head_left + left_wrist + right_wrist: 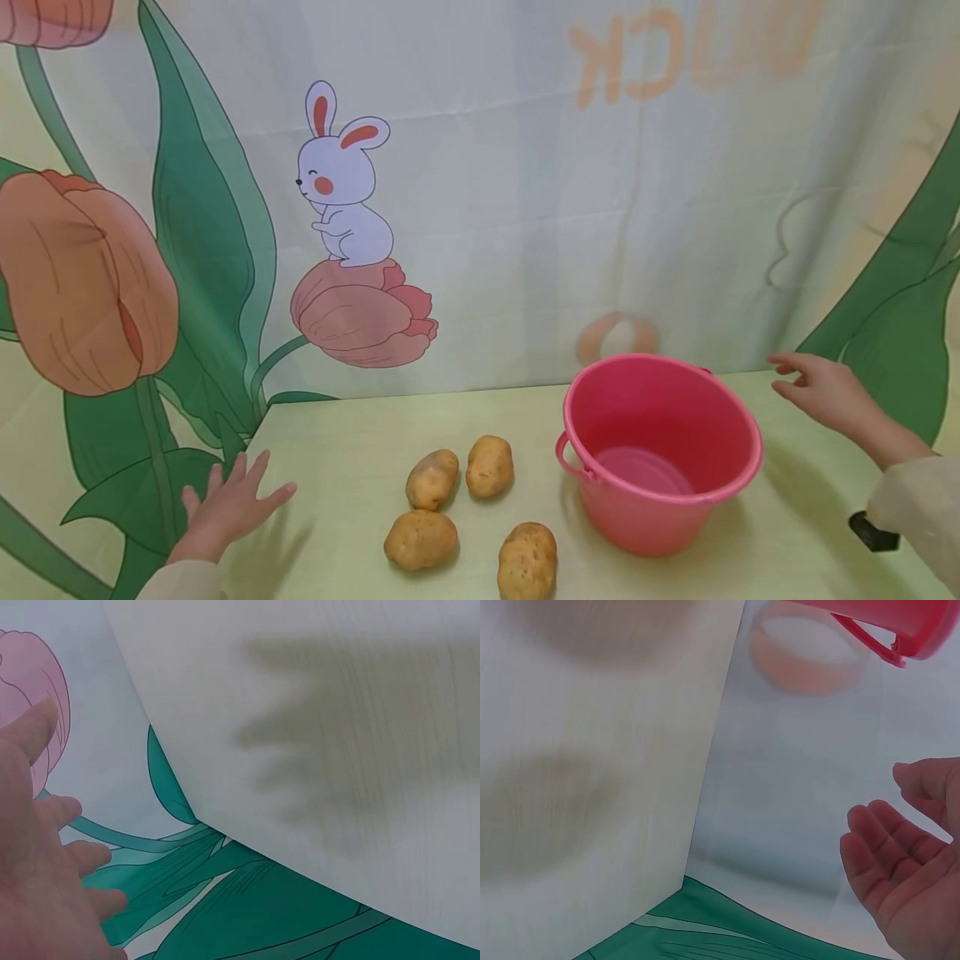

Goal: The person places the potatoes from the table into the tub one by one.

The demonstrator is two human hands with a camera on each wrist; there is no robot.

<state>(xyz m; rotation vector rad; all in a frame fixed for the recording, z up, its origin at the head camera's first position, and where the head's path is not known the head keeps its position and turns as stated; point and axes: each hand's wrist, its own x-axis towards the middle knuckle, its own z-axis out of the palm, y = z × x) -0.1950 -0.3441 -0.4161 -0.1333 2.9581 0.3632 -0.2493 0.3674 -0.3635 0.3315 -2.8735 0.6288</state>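
A pink bucket (645, 525) with a handle stands upright on the table, and its inside shows no contents. To its left lie several potatoes, among them one at the front (527, 562), one at the back (490, 467) and one at the left (421, 540). My left hand (236, 504) hovers over the table's left side with fingers spread, holding nothing. My right hand (828, 396) is raised to the right of the bucket, apart from it, its fingers loosely bent around nothing. In the right wrist view the bucket's rim and handle (866, 639) appear above that hand.
The pale table (330, 467) ends at a hanging cloth (495, 250) printed with tulips and a rabbit. Printed green leaves (262, 907) border the table's left edge. A small black object (873, 532) shows at the right sleeve.
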